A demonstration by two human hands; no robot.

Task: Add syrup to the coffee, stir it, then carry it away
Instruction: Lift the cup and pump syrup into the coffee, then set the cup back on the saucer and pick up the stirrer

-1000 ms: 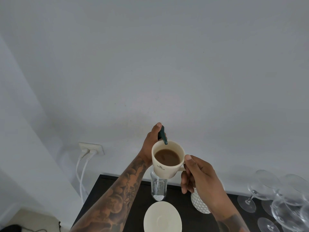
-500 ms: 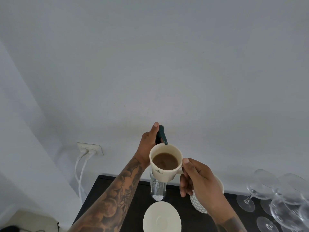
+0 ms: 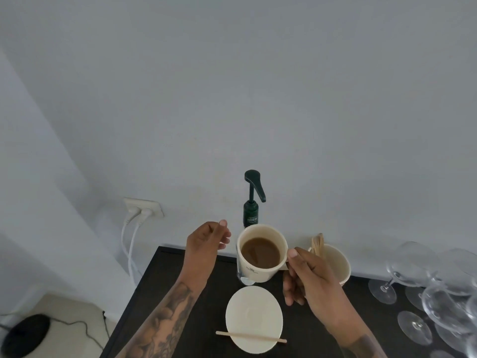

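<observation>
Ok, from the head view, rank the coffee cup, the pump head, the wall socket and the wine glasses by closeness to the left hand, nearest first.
1. Coffee cup, just right of the left hand, held by the right hand.
2. Pump head, above and behind the cup.
3. Wall socket, up to the left.
4. Wine glasses, far right on the table.

The cup [image 3: 261,253] is blocking most of the syrup bottle [image 3: 251,215] from me; only the dark pump, the neck and a sliver of clear glass at lower left are showing. The neck label is too small for me to read, as is the mark on the cup. My right hand [image 3: 311,281] is covering the cup's handle and part of the second cup [image 3: 335,262] holding sticks. The wine glasses [image 3: 438,293] are running off the right and bottom edges, overlapping, so I am not counting them. Both forearms are running off the bottom. A dark object on the floor [image 3: 24,334] is blurring at the left edge.
</observation>
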